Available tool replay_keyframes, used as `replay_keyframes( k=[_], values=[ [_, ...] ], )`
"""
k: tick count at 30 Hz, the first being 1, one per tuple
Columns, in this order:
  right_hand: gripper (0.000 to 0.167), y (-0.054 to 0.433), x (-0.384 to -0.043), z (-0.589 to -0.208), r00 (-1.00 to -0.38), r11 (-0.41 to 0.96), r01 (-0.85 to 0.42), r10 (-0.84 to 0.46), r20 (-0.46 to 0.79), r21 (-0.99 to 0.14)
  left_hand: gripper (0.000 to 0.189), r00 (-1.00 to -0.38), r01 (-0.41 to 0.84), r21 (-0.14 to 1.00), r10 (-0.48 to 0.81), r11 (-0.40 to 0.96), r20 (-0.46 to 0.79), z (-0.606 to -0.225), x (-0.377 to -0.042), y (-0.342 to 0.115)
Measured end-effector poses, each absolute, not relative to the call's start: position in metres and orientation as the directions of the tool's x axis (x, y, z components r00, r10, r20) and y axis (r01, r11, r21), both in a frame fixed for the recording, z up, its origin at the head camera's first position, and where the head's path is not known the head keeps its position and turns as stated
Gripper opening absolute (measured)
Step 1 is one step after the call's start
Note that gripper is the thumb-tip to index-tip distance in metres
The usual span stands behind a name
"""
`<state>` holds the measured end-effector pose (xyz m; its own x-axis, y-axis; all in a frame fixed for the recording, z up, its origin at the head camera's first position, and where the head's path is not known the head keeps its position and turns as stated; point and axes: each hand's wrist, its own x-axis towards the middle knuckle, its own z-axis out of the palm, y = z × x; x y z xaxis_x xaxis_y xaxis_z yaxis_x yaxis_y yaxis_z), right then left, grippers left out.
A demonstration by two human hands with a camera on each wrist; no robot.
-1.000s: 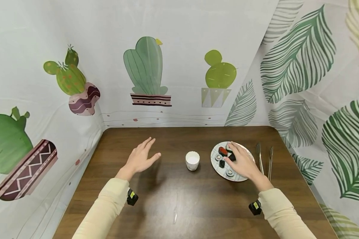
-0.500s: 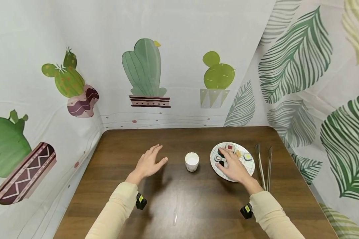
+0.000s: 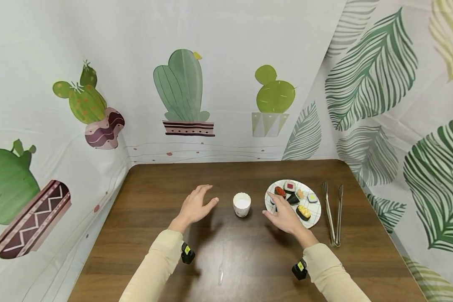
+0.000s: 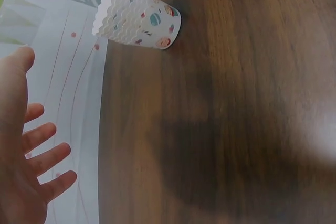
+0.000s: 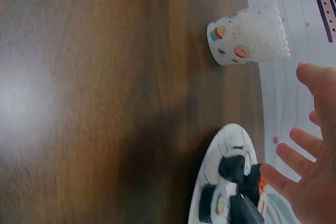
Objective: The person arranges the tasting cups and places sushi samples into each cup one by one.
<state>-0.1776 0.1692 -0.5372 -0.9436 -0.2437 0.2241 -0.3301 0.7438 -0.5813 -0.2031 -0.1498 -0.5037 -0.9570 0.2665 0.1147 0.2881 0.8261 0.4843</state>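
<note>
A white paper cup with a scalloped rim stands upright between the two hands. My left hand hovers over the table to the cup's left, fingers apart and holding nothing. To the cup's right, my right hand hangs over the left edge of a white plate, its fingers spread and free of any object. Several sushi pieces lie on that plate, among them one with a yellow topping and one with a red topping. The right hand hides part of them in the head view. Small coloured prints decorate the cup.
Metal tongs lie on the brown wooden table right of the plate. A small clear strip shows near the front. Behind the table hangs a white cloth printed with cacti and leaves.
Both hands have moved inward toward the cup, the left one rightward and the right one leftward across the plate. More sushi is uncovered. The cup and plate stay in place.
</note>
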Motion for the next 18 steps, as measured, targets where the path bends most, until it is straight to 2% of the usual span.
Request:
replay_keyframes(
  k=[5,18],
  values=[
    [0.066,0.159,-0.177,-0.544,-0.941,0.726,-0.338,-0.235,0.245,-0.599,0.057,-0.96,0.277,0.501,0.259,0.82,0.107,-0.508,-0.203,-0.142],
    [0.069,0.136,-0.179,-0.559,-0.96,0.73,-0.281,-0.203,0.194,-0.624,0.049,-0.968,0.25,0.535,0.217,0.807,0.125,-0.518,-0.205,-0.124]
  ],
)
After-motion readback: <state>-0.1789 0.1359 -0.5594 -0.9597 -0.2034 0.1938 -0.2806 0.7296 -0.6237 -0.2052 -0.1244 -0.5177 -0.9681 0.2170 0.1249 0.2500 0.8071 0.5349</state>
